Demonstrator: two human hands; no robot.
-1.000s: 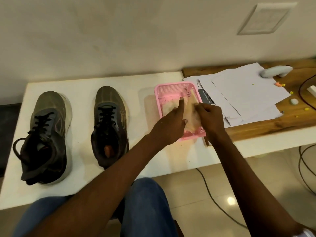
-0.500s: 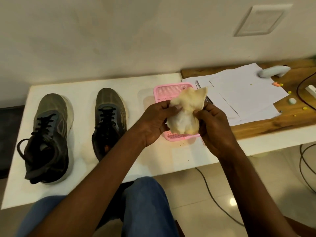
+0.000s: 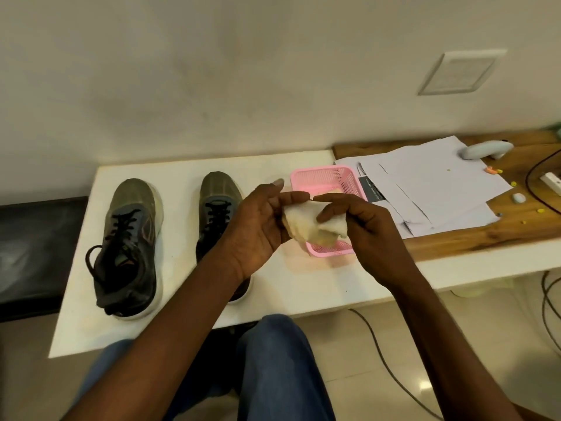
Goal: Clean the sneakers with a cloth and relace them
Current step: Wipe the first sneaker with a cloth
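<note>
Two dark olive sneakers with black laces stand on the white table: the left sneaker and the right sneaker, whose heel is hidden behind my left forearm. A bunched cream cloth is held between both hands above the near end of the pink basket. My left hand cups the cloth from the left with fingers stretched out. My right hand pinches it from the right.
White papers lie on a wooden board at the right, with a white handheld device, small bits and cables near it. A black bench adjoins the table at left. My knees in blue jeans are below.
The cloth has been lifted out of the pink basket by both hands and brought a little nearer to me. The sneakers have stayed put.
</note>
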